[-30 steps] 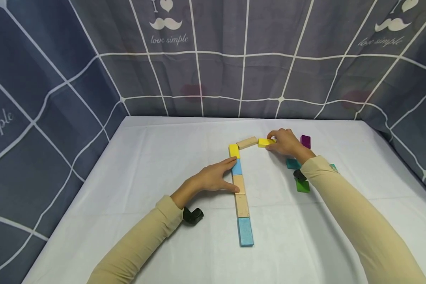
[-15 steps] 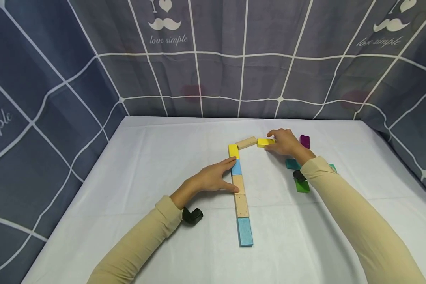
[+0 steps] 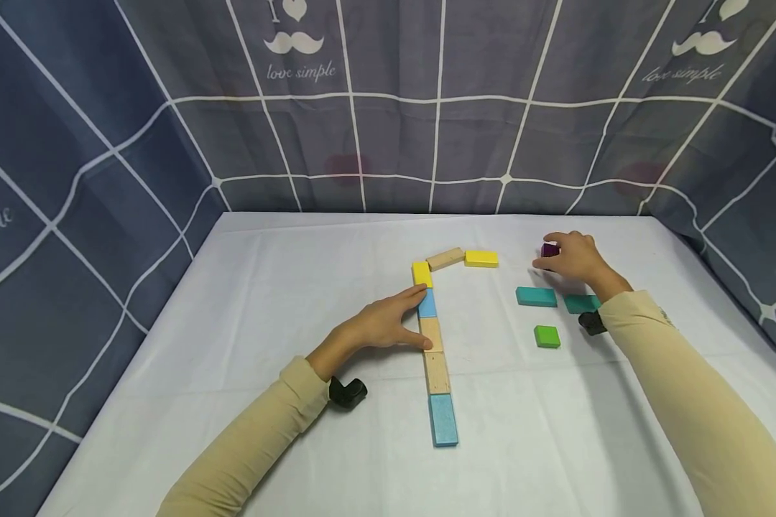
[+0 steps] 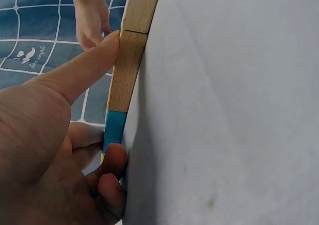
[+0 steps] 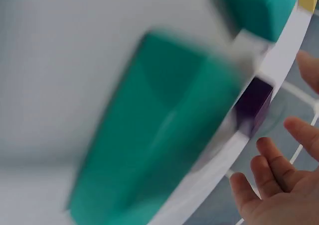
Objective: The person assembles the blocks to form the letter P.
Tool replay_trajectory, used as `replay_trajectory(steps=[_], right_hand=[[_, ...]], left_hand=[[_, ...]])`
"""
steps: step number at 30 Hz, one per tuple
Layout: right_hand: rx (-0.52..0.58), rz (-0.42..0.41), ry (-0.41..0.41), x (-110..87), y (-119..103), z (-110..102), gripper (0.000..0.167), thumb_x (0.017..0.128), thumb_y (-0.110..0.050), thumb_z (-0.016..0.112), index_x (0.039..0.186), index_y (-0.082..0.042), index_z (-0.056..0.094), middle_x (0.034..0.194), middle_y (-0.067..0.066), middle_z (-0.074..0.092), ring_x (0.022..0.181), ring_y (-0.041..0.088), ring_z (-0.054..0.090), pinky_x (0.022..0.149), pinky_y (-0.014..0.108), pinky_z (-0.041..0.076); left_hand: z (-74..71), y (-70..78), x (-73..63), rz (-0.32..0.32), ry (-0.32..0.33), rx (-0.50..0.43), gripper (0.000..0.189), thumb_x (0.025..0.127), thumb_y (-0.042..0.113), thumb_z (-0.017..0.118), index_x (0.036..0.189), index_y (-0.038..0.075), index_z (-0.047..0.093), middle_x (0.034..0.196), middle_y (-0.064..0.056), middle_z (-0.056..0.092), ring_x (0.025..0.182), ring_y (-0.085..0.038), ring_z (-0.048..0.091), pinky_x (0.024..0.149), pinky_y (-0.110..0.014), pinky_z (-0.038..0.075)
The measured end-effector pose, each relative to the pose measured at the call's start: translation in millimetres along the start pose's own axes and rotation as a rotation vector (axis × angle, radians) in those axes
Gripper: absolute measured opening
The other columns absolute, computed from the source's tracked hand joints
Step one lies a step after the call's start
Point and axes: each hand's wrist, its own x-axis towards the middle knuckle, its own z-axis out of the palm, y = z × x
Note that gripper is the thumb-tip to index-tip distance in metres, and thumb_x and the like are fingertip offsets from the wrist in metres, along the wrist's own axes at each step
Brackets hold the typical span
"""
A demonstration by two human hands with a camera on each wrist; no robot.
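A row of blocks runs up the table: a blue block [image 3: 442,420] nearest, two plain wooden blocks [image 3: 437,373], a light blue one [image 3: 427,303] and a yellow one [image 3: 422,273]. From its far end, an angled wooden block [image 3: 445,258] leads to another yellow block [image 3: 481,258]. My left hand [image 3: 384,323] rests along the row's left side, thumb on a wooden block [image 4: 127,75], fingertips by the light blue one. Farther right, my right hand [image 3: 575,257] has thumb and fingers spread around a purple block [image 3: 550,250]; the right wrist view shows fingers apart from this purple block [image 5: 253,105].
Two teal blocks [image 3: 536,296] lie on the white tablecloth [image 3: 284,287], one of them close below the right wrist. A green block [image 3: 547,337] lies nearer. Dark checked curtains [image 3: 401,143] stand behind the table and at both sides.
My right hand has let go of the far yellow block and moved right to the purple block. That yellow block stays at the end of the angled wooden one. My left hand keeps its place.
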Motion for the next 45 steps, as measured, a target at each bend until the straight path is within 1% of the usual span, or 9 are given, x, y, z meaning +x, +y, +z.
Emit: replay_trajectory(steps=[4, 6, 11, 17, 22, 28, 32, 36, 45], right_hand=[[0.016, 0.009, -0.040, -4.5, 19, -4, 0.076, 0.091, -0.033, 0.069, 0.143, 0.012, 0.036, 0.129, 0.044, 0.043, 0.120, 0.056, 0.034, 0.096, 0.063, 0.028], [0.031, 0.034, -0.071, -6.1, 26, -4, 0.082, 0.091, -0.036, 0.068, 0.146, 0.012, 0.030, 0.131, 0.044, 0.041, 0.123, 0.057, 0.032, 0.099, 0.065, 0.026], [0.065, 0.090, -0.111, -6.7, 36, -4, 0.089, 0.092, -0.040, 0.066, 0.151, 0.008, 0.019, 0.133, 0.043, 0.035, 0.125, 0.059, 0.023, 0.099, 0.069, 0.028], [0.060, 0.061, -0.126, -1.0, 40, -2, 0.086, 0.093, -0.039, 0.066, 0.152, 0.005, 0.021, 0.133, 0.044, 0.033, 0.125, 0.058, 0.022, 0.097, 0.066, 0.026], [0.075, 0.083, -0.125, -1.2, 38, -1, 0.082, 0.093, -0.038, 0.066, 0.152, 0.003, 0.025, 0.134, 0.043, 0.028, 0.125, 0.058, 0.019, 0.094, 0.066, 0.029], [0.106, 0.101, -0.125, -3.5, 36, -1, 0.080, 0.092, -0.039, 0.068, 0.149, 0.002, 0.030, 0.135, 0.042, 0.028, 0.125, 0.057, 0.019, 0.095, 0.069, 0.030], [0.119, 0.085, -0.118, -4.2, 33, 0, 0.082, 0.089, -0.042, 0.071, 0.148, 0.001, 0.034, 0.136, 0.040, 0.030, 0.125, 0.056, 0.020, 0.095, 0.069, 0.031], [0.152, 0.034, -0.102, -4.7, 26, 2, 0.082, 0.086, -0.044, 0.075, 0.146, 0.000, 0.039, 0.137, 0.036, 0.032, 0.125, 0.053, 0.021, 0.095, 0.068, 0.031], [0.196, -0.105, -0.119, -7.7, -7, 7, 0.076, 0.087, -0.037, 0.077, 0.144, 0.000, 0.043, 0.140, 0.029, 0.039, 0.129, 0.048, 0.027, 0.097, 0.069, 0.033]], left_hand=[[-0.6, -0.4, -0.1, -0.001, -0.003, -0.003, 0.103, 0.081, 0.054, 0.077, 0.158, 0.014, 0.023, 0.164, 0.006, 0.014, 0.148, -0.017, 0.018, 0.116, -0.039, 0.024], [-0.8, -1.0, 0.1, 0.000, -0.002, -0.005, 0.103, 0.081, 0.054, 0.077, 0.158, 0.014, 0.023, 0.164, 0.006, 0.014, 0.148, -0.016, 0.018, 0.116, -0.038, 0.023], [-1.0, -1.8, 0.5, 0.005, -0.001, -0.010, 0.102, 0.081, 0.054, 0.077, 0.158, 0.014, 0.022, 0.164, 0.006, 0.014, 0.148, -0.016, 0.017, 0.116, -0.037, 0.023], [-0.9, -1.3, 0.7, 0.015, 0.000, -0.005, 0.102, 0.081, 0.054, 0.077, 0.158, 0.013, 0.022, 0.164, 0.004, 0.014, 0.148, -0.017, 0.018, 0.116, -0.039, 0.024], [-0.8, -1.0, 0.8, 0.013, 0.001, -0.007, 0.102, 0.081, 0.053, 0.077, 0.158, 0.013, 0.023, 0.164, 0.004, 0.014, 0.148, -0.018, 0.018, 0.116, -0.040, 0.024], [-0.4, -1.3, 0.8, 0.012, -0.001, -0.005, 0.102, 0.081, 0.053, 0.077, 0.158, 0.013, 0.022, 0.164, 0.004, 0.013, 0.148, -0.018, 0.017, 0.116, -0.039, 0.024], [-0.4, -0.7, 0.0, 0.004, -0.003, -0.006, 0.102, 0.081, 0.053, 0.077, 0.158, 0.014, 0.022, 0.164, 0.004, 0.013, 0.148, -0.018, 0.017, 0.116, -0.040, 0.024], [-0.2, -0.3, -0.5, 0.004, 0.001, -0.008, 0.102, 0.081, 0.052, 0.077, 0.158, 0.014, 0.022, 0.164, 0.004, 0.014, 0.148, -0.018, 0.018, 0.116, -0.041, 0.024], [0.7, -0.5, -0.2, -0.001, 0.004, -0.009, 0.102, 0.081, 0.053, 0.077, 0.158, 0.014, 0.023, 0.164, 0.005, 0.014, 0.148, -0.018, 0.018, 0.116, -0.040, 0.023]])
